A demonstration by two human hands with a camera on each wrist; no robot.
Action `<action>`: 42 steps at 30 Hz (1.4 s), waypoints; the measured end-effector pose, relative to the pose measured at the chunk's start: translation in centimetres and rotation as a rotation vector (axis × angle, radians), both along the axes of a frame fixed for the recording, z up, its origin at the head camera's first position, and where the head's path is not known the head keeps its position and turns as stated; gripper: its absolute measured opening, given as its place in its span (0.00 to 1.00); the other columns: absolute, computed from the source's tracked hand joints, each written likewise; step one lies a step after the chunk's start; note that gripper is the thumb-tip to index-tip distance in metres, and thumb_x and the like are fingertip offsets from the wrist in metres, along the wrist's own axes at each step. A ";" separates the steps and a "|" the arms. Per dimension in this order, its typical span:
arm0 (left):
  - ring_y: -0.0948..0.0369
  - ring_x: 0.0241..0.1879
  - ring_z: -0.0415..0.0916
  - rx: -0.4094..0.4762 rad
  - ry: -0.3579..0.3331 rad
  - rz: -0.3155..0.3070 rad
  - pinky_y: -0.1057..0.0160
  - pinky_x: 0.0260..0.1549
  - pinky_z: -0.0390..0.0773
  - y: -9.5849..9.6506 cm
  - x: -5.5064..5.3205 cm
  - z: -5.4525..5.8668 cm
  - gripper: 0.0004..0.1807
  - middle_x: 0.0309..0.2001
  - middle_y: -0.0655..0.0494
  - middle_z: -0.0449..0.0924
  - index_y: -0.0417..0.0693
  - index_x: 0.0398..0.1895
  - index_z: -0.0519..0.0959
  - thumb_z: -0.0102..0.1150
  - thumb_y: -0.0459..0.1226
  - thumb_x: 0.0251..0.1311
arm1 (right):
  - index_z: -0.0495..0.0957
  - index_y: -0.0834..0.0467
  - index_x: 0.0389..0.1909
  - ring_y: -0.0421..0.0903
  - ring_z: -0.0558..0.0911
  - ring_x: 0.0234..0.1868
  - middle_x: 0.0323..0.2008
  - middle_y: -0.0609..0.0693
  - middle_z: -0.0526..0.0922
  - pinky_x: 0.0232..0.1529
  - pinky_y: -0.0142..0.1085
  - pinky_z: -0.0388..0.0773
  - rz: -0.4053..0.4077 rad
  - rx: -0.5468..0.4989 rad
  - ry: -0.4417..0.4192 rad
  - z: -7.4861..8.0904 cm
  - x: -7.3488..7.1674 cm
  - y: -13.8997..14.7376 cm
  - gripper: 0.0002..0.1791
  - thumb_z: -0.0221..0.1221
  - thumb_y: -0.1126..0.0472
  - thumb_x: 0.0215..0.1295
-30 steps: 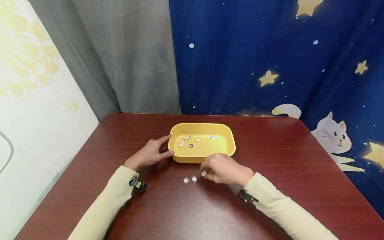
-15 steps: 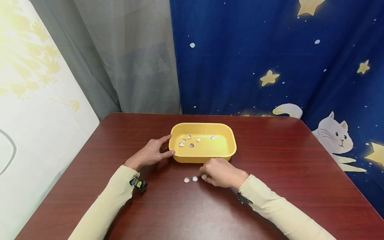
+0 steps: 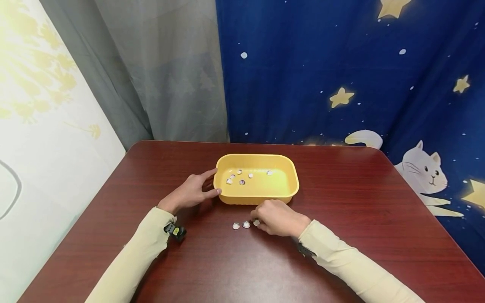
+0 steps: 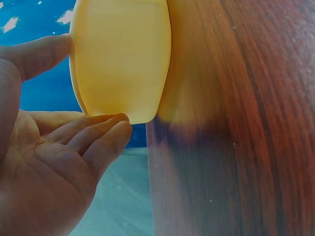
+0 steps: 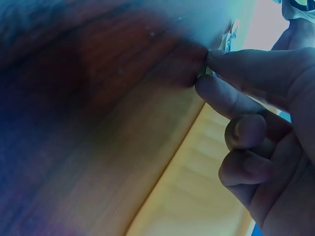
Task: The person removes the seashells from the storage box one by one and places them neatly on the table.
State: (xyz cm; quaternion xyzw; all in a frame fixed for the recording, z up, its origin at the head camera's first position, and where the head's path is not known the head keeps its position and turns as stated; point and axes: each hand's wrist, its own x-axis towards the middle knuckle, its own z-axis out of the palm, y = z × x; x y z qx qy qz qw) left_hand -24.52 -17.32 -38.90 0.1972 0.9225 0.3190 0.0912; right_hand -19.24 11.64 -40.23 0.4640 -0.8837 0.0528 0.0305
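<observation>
A yellow plastic tub (image 3: 257, 200) stands in the middle of the table, with several small whitish seashells (image 3: 242, 182) scattered over its floor. My left hand (image 3: 191, 192) touches the tub's left end, thumb at the near corner and the other fingers extended along the end wall. In front of the tub, my right hand (image 3: 278, 218) pinches a small pale seashell (image 3: 256, 222) between thumb and forefinger, right at the tabletop. Two more seashells, a left one (image 3: 236, 226) and a right one (image 3: 246, 224), lie just left of those fingertips. The right wrist view mostly hides the pinched shell behind the fingertips.
The dark red wooden table (image 3: 356, 202) extends around the tub. A blue curtain (image 3: 280, 75) with stars and a cat hangs behind it, beside a grey curtain (image 3: 178, 75). A pale patterned panel (image 3: 49, 160) is at the left.
My right hand has shifted slightly toward the table's near side with the pinched seashell, then stayed almost still beside the other two. The left hand keeps its place at the tub.
</observation>
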 end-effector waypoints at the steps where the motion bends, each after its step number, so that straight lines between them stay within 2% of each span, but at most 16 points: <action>1: 0.50 0.74 0.65 -0.002 0.002 -0.003 0.47 0.71 0.69 0.0 0.0 0.0 0.45 0.75 0.45 0.65 0.43 0.79 0.55 0.62 0.51 0.66 | 0.86 0.49 0.32 0.33 0.78 0.28 0.27 0.39 0.85 0.31 0.32 0.80 0.000 0.001 0.001 0.0 0.0 0.0 0.06 0.69 0.63 0.56; 7: 0.49 0.74 0.65 0.000 0.003 -0.002 0.45 0.70 0.69 0.0 0.1 0.1 0.45 0.75 0.43 0.65 0.42 0.79 0.55 0.62 0.50 0.66 | 0.86 0.48 0.34 0.33 0.78 0.29 0.28 0.40 0.85 0.32 0.33 0.81 -0.007 0.006 -0.013 0.0 0.1 0.0 0.07 0.69 0.63 0.56; 11: 0.50 0.74 0.65 -0.001 0.007 0.000 0.46 0.70 0.69 0.0 0.0 0.0 0.45 0.75 0.44 0.65 0.42 0.79 0.55 0.63 0.50 0.66 | 0.85 0.49 0.33 0.33 0.75 0.27 0.25 0.39 0.83 0.30 0.31 0.78 -0.003 -0.004 -0.032 0.5 0.1 0.0 0.07 0.70 0.64 0.55; 15: 0.49 0.74 0.66 -0.008 0.023 -0.006 0.45 0.70 0.69 0.0 0.0 0.0 0.44 0.74 0.43 0.66 0.41 0.79 0.56 0.62 0.50 0.66 | 0.85 0.48 0.32 0.32 0.74 0.26 0.24 0.38 0.82 0.29 0.29 0.76 0.013 -0.034 -0.031 2.2 0.0 0.1 0.06 0.71 0.62 0.55; 19: 0.49 0.74 0.66 -0.016 0.029 -0.006 0.45 0.71 0.68 -0.1 0.0 0.1 0.45 0.74 0.43 0.66 0.41 0.79 0.56 0.62 0.50 0.66 | 0.87 0.49 0.37 0.33 0.78 0.26 0.24 0.38 0.83 0.32 0.30 0.79 0.020 -0.077 -0.017 4.7 -0.4 0.5 0.08 0.71 0.60 0.55; 24: 0.49 0.74 0.65 -0.015 0.022 -0.006 0.45 0.71 0.68 -0.1 0.0 0.1 0.46 0.74 0.43 0.66 0.42 0.79 0.55 0.62 0.52 0.66 | 0.87 0.52 0.39 0.38 0.83 0.29 0.23 0.37 0.83 0.36 0.33 0.82 0.003 -0.109 0.003 7.1 -1.5 1.2 0.09 0.71 0.61 0.57; 29: 0.49 0.74 0.65 -0.009 0.021 -0.012 0.45 0.71 0.68 -0.1 0.1 0.2 0.45 0.74 0.44 0.66 0.42 0.79 0.55 0.62 0.52 0.66 | 0.88 0.52 0.40 0.38 0.83 0.30 0.24 0.37 0.84 0.39 0.34 0.82 -0.031 -0.120 -0.007 8.5 -3.1 1.7 0.09 0.70 0.61 0.58; 32: 0.49 0.74 0.65 -0.012 0.025 -0.013 0.45 0.71 0.68 -0.1 0.1 0.3 0.45 0.74 0.44 0.66 0.42 0.79 0.56 0.62 0.51 0.66 | 0.88 0.53 0.40 0.38 0.81 0.27 0.25 0.38 0.85 0.36 0.33 0.80 -0.056 -0.132 -0.026 8.8 -4.2 2.0 0.08 0.69 0.62 0.59; 36: 0.50 0.74 0.65 -0.011 0.025 -0.012 0.45 0.71 0.68 0.0 0.1 0.4 0.44 0.74 0.44 0.66 0.42 0.79 0.56 0.62 0.50 0.66 | 0.88 0.53 0.38 0.38 0.79 0.25 0.26 0.40 0.86 0.32 0.33 0.78 -0.102 -0.142 -0.033 8.5 -6.0 2.4 0.07 0.69 0.62 0.59; 42: 0.49 0.74 0.65 -0.017 0.017 -0.005 0.44 0.71 0.68 0.0 0.2 0.2 0.44 0.74 0.44 0.66 0.42 0.79 0.56 0.62 0.50 0.66 | 0.87 0.55 0.37 0.45 0.84 0.35 0.32 0.46 0.88 0.37 0.38 0.82 -0.179 -0.099 -0.049 6.4 -8.2 3.0 0.06 0.69 0.64 0.58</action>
